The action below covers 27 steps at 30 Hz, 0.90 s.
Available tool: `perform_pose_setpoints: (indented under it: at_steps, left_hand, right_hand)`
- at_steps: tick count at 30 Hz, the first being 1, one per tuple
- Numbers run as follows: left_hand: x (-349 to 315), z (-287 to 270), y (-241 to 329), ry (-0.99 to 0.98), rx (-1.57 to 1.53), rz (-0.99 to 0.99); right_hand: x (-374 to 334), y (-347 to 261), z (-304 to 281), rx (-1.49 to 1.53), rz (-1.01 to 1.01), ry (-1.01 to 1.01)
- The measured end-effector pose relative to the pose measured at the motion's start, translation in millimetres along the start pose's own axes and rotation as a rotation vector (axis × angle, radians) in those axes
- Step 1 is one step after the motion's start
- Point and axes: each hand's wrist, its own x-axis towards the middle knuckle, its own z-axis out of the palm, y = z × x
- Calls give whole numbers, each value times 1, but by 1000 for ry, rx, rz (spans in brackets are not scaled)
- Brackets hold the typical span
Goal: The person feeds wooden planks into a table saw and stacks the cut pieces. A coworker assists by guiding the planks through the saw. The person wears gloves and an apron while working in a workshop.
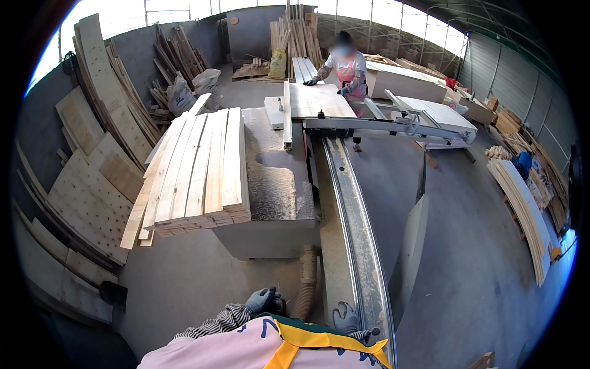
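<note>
My left hand, in a grey-blue work glove, is at the lower middle beside the ribbed hose. Its fingers are curled in, and whatever they hold, if anything, is hidden. To the right, my right hand wears the same kind of glove. Its fingers are apart and hold nothing I can see, close by the long metal rail of a sliding table saw. The saw's table lies ahead, strewn with sawdust. A stack of pale boards sits on its left side.
A co-worker stands beyond the saw with gloved hands at a wide pale panel. A crossbar spans the rail. Tall boards lean on the left wall; stacked panels lie on the right.
</note>
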Motion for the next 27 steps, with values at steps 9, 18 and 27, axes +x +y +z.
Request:
perform_pose_setpoints:
  at_steps: [9, 18, 27]
  left_hand:
    - [18, -26, -20, 37, 169, 22]
    - [18, -37, -21, -7, 170, -16]
    - [18, -44, -25, 21, 242, -17]
  right_hand:
    - [2, -26, -7, 50, 54, -98]
    - [-3, -11, 11, -12, -25, -22]
    - [-6, -15, 16, 12, 53, -80]
